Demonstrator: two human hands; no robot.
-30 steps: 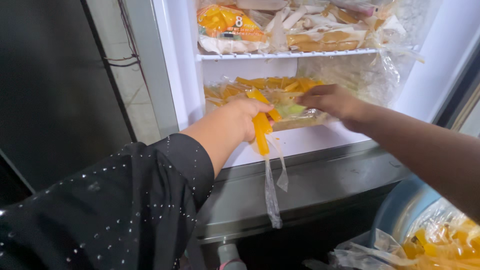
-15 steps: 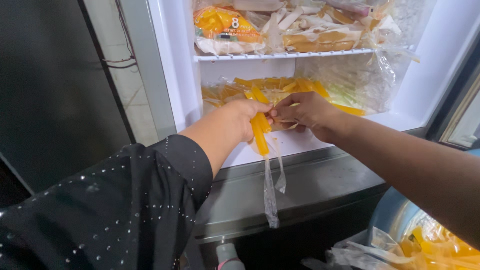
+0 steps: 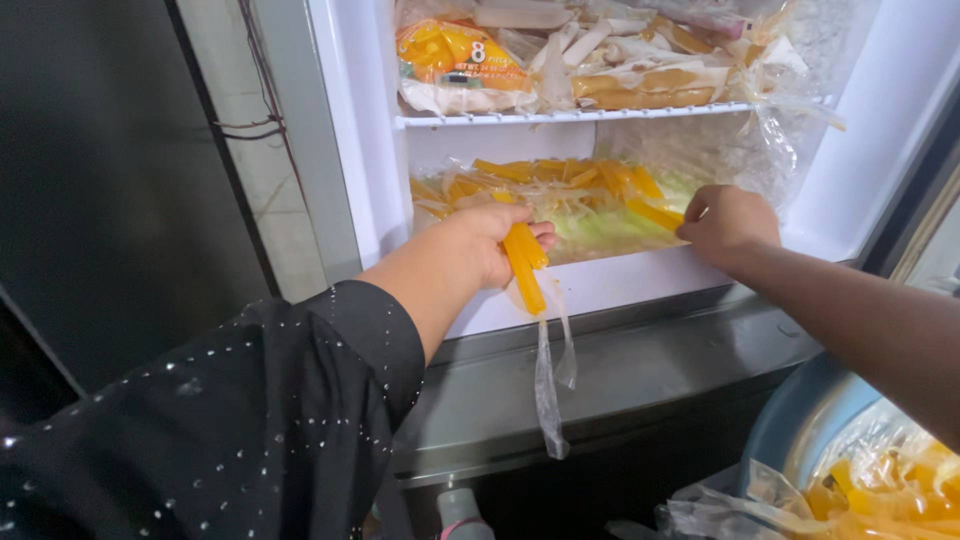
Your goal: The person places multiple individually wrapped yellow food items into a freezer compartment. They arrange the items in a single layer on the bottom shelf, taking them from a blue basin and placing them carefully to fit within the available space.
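My left hand (image 3: pixel 480 250) grips a small bunch of orange ice pops (image 3: pixel 523 262) in thin plastic sleeves, whose loose clear tails (image 3: pixel 548 380) hang down over the freezer's front edge. My right hand (image 3: pixel 728 225) is closed at the right side of the lower freezer compartment, touching an orange ice pop (image 3: pixel 655 213) on top of the pile; its fingers are hidden from view. The pile of orange and pale green ice pops (image 3: pixel 580 200) fills that compartment.
A wire shelf (image 3: pixel 560 116) above carries bags of orange and whitish ice pops (image 3: pixel 600 60). The freezer's white wall (image 3: pixel 850 130) closes the right side. A blue tub (image 3: pixel 810 430) with bagged orange ice pops (image 3: pixel 880 490) stands at lower right. A dark door panel (image 3: pixel 100 180) is at left.
My right hand has moved from beside my left hand to the right side of the lower compartment. My left hand keeps hold of the orange ice pops.
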